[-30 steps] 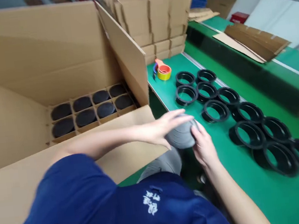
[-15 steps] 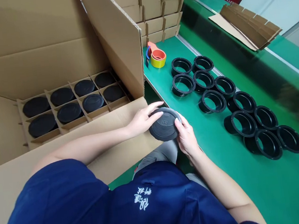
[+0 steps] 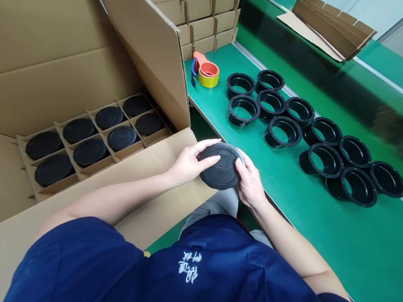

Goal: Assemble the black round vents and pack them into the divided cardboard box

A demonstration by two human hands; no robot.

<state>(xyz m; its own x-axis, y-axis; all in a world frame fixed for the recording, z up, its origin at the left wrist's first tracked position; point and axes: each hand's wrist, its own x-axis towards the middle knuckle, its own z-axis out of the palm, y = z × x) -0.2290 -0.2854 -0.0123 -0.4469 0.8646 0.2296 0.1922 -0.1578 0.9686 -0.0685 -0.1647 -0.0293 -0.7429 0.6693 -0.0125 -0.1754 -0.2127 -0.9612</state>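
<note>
Both hands are on a black round lid (image 3: pixel 223 173) with raised rings and a small embossed mark, held face up between the carton and the bench. My right hand (image 3: pixel 248 177) grips its right edge, thumb on top and fingers beneath. My left hand (image 3: pixel 187 166) lies at the upper left edge, its thumb on the face and a finger along the far rim. What is under the lid is hidden. Several similar black round pieces (image 3: pixel 89 152) sit in the cardboard divider cells (image 3: pixel 94 169) inside the carton (image 3: pixel 119 63).
Several black flanged rings (image 3: pixel 282 131) stand in rows on the green bench (image 3: pixel 306 236). Behind them are a tape dispenser (image 3: pixel 209 74), stacked cardboard dividers (image 3: pixel 203 10) and flat cardboard strips (image 3: pixel 332 24). A carton flap (image 3: pixel 159 54) rises beside the bench edge.
The view has shifted slightly, moving the bench and carton a little up and left in the picture. Both hands stay on the lid, in nearly the same pose.
</note>
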